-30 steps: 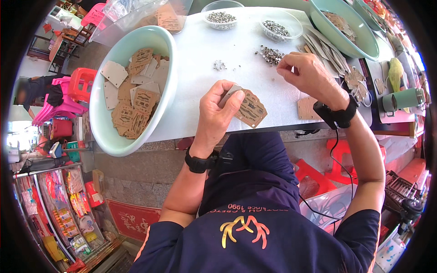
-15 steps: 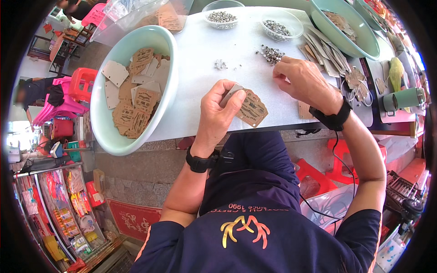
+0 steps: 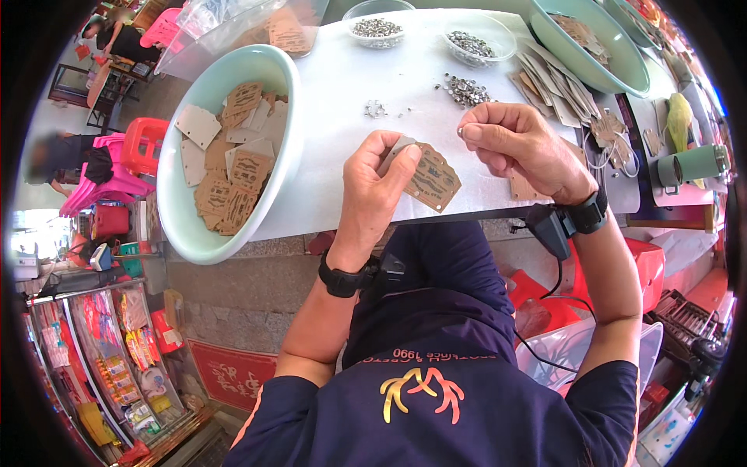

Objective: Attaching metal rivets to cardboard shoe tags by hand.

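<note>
My left hand (image 3: 372,183) pinches a brown printed cardboard tag (image 3: 433,180) with a scalloped edge and small corner holes. Under my left thumb shows a greyish card edge; I cannot tell whether it is a second card. To the right, my right hand (image 3: 517,152) is raised over the table with thumb and forefinger closed on a small round metal stud (image 3: 460,132). Just beyond it lies a loose pile of metal studs (image 3: 467,91). A smaller cluster of tiny shiny pieces (image 3: 375,109) sits on the white table cover (image 3: 334,93).
At left, a pale green basin (image 3: 204,247) holds many cards. Two clear bowls (image 3: 377,41) (image 3: 498,58) with metal pieces stand at the back. Stacked cards (image 3: 548,86) and another green basin (image 3: 634,82) are right, near a green flask (image 3: 692,168). People are far left.
My right hand has left the stud pile, drawn nearer to me and turned, now with a stud between its fingertips. My left hand keeps the tag in almost the same place.
</note>
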`<state>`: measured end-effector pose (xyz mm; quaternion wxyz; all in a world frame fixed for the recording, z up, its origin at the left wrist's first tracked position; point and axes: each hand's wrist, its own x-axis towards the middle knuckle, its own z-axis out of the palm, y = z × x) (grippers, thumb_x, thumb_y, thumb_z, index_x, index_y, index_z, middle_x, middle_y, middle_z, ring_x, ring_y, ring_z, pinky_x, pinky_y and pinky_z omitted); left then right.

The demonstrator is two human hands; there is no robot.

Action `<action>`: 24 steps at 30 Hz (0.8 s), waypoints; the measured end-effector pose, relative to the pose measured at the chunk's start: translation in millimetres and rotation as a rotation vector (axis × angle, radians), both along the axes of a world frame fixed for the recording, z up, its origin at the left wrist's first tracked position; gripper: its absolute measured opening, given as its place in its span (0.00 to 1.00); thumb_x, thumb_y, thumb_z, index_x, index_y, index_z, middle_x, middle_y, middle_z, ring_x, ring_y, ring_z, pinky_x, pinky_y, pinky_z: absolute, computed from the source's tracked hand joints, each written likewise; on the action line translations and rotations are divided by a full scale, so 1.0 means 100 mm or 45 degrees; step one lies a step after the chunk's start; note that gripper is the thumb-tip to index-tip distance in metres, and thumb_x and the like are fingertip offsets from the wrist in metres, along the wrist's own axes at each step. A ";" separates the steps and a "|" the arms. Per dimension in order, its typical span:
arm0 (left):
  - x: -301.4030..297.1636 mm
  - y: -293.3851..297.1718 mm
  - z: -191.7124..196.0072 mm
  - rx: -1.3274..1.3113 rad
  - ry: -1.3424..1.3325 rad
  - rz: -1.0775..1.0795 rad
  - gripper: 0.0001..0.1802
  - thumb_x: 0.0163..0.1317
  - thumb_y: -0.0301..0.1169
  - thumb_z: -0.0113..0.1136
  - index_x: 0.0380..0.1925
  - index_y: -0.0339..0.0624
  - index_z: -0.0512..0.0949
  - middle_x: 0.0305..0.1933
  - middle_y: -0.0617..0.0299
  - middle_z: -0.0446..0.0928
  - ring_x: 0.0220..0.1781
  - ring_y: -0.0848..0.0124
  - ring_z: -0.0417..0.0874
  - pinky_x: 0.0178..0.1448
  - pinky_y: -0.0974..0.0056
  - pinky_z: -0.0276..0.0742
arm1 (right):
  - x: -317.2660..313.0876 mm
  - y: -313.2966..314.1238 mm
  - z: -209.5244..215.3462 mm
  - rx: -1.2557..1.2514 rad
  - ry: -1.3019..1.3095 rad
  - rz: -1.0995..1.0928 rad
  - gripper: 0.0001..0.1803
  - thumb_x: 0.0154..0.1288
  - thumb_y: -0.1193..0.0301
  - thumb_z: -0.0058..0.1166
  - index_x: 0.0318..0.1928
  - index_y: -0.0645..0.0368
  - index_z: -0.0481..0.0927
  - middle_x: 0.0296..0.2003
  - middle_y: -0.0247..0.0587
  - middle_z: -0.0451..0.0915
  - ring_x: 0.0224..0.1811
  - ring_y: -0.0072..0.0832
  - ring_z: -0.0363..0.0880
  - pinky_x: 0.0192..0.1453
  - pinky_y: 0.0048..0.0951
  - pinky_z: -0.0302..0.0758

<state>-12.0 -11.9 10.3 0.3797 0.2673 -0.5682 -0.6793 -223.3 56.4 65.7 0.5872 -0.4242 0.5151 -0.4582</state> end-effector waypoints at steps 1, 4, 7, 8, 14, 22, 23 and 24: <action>-0.01 0.01 0.03 0.000 -0.003 -0.004 0.08 0.67 0.29 0.58 0.41 0.37 0.75 0.38 0.66 0.78 0.39 0.82 0.75 0.47 0.73 0.72 | 0.02 0.02 -0.03 0.007 -0.178 -0.006 0.12 0.69 0.65 0.58 0.40 0.62 0.81 0.28 0.25 0.75 0.22 0.11 0.65 0.25 0.15 0.62; -0.03 0.04 0.11 -0.064 -0.054 0.031 0.08 0.67 0.29 0.59 0.41 0.37 0.75 0.38 0.67 0.78 0.39 0.83 0.75 0.46 0.74 0.71 | 0.05 0.05 -0.08 0.018 -0.382 0.022 0.12 0.69 0.64 0.58 0.41 0.62 0.81 0.29 0.25 0.75 0.22 0.10 0.65 0.25 0.15 0.62; -0.07 0.06 0.13 -0.195 -0.062 0.117 0.07 0.66 0.29 0.59 0.37 0.36 0.75 0.32 0.67 0.76 0.33 0.84 0.73 0.38 0.75 0.71 | 0.15 0.09 -0.04 -0.047 -0.250 -0.047 0.11 0.69 0.65 0.58 0.40 0.61 0.80 0.26 0.25 0.74 0.23 0.10 0.66 0.26 0.15 0.63; -0.09 0.07 0.14 -0.272 -0.077 0.167 0.07 0.66 0.29 0.59 0.37 0.36 0.74 0.31 0.67 0.75 0.33 0.84 0.72 0.37 0.74 0.71 | 0.17 0.10 -0.04 -0.121 -0.092 -0.093 0.11 0.69 0.65 0.58 0.40 0.61 0.80 0.26 0.26 0.75 0.23 0.09 0.66 0.26 0.15 0.63; -0.15 0.06 0.11 -0.443 -0.076 0.246 0.06 0.66 0.27 0.57 0.36 0.37 0.72 0.32 0.68 0.72 0.34 0.83 0.69 0.37 0.74 0.69 | 0.43 0.19 -0.07 -0.282 0.246 -0.297 0.09 0.68 0.68 0.58 0.40 0.62 0.80 0.26 0.26 0.77 0.24 0.10 0.70 0.26 0.16 0.68; -0.17 0.11 0.11 -0.403 -0.018 0.164 0.05 0.67 0.25 0.57 0.36 0.36 0.71 0.33 0.68 0.70 0.34 0.84 0.69 0.37 0.74 0.70 | 0.47 0.13 -0.24 -0.560 0.558 -0.429 0.04 0.64 0.75 0.60 0.37 0.63 0.80 0.28 0.35 0.78 0.25 0.17 0.75 0.29 0.20 0.72; -0.17 0.11 0.11 -0.410 -0.007 0.156 0.05 0.66 0.25 0.56 0.36 0.35 0.71 0.33 0.68 0.70 0.33 0.84 0.69 0.37 0.74 0.70 | 0.47 0.13 -0.23 -0.583 0.572 -0.437 0.04 0.63 0.75 0.60 0.37 0.63 0.80 0.29 0.36 0.78 0.26 0.18 0.76 0.29 0.21 0.73; -0.16 0.11 0.11 -0.418 0.004 0.148 0.05 0.66 0.24 0.56 0.36 0.34 0.71 0.33 0.68 0.70 0.33 0.84 0.69 0.37 0.75 0.70 | 0.47 0.13 -0.23 -0.606 0.587 -0.445 0.04 0.63 0.76 0.60 0.37 0.63 0.80 0.29 0.37 0.78 0.26 0.20 0.78 0.29 0.22 0.73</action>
